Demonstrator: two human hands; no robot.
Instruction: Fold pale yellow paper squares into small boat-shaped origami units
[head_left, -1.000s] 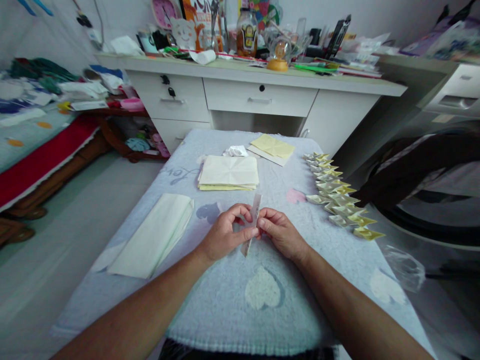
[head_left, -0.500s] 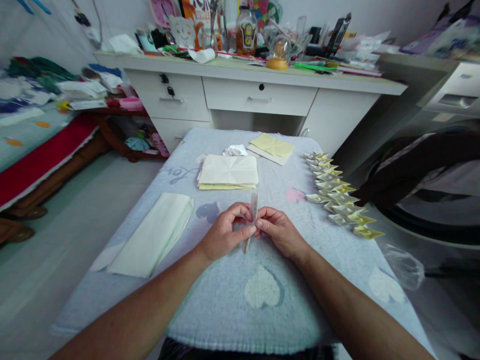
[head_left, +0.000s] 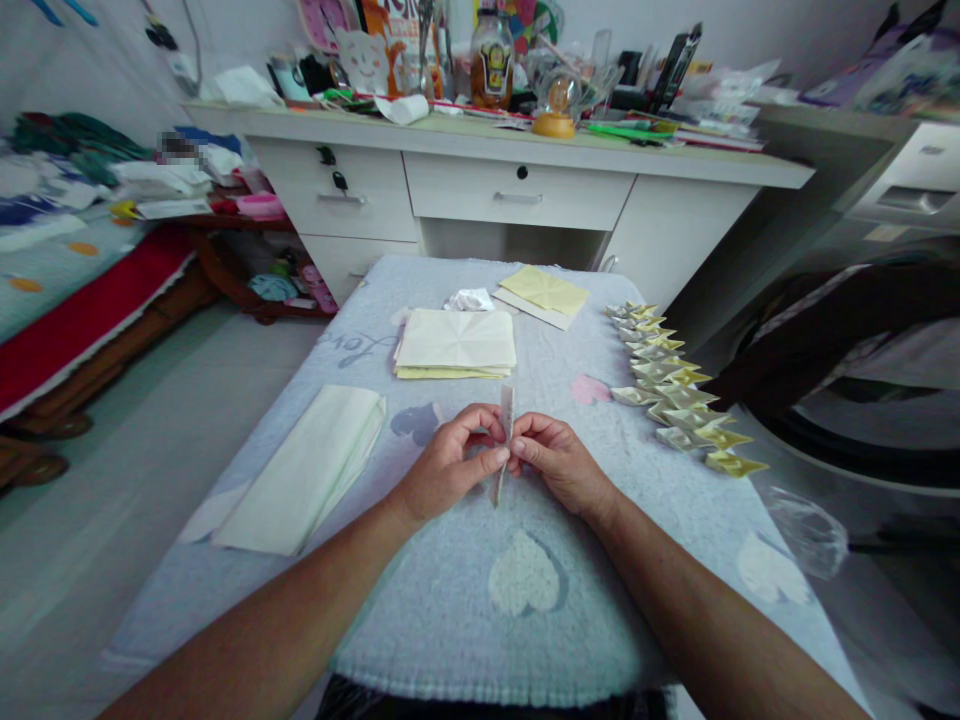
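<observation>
Between my hands a narrow folded strip of pale paper (head_left: pixel 507 405) stands on edge, pointing away from me. My left hand (head_left: pixel 454 462) pinches it from the left with thumb and fingers. From the right, my right hand (head_left: pixel 559 458) grips the same strip near its middle, fingertips meeting the left thumb. Just beyond lies a stack of creased white and yellow paper sheets (head_left: pixel 456 342). Folded paper boats (head_left: pixel 679 400), several in white and yellow, stand in a slanting row to the right. The strip's middle is hidden by my fingers.
A cloth-covered table (head_left: pixel 450 620) spans the front. On its left rests a long folded white paper bundle (head_left: pixel 300 475). Crumpled white paper (head_left: pixel 469 299) and loose yellow sheets (head_left: pixel 551 290) lie at the back. Behind stands a cluttered white desk (head_left: pixel 517 190); a washing machine (head_left: pixel 911 200) is at right.
The strip's near end has swung slightly to the right, so it stands a little straighter. Both hands keep their hold and have barely moved.
</observation>
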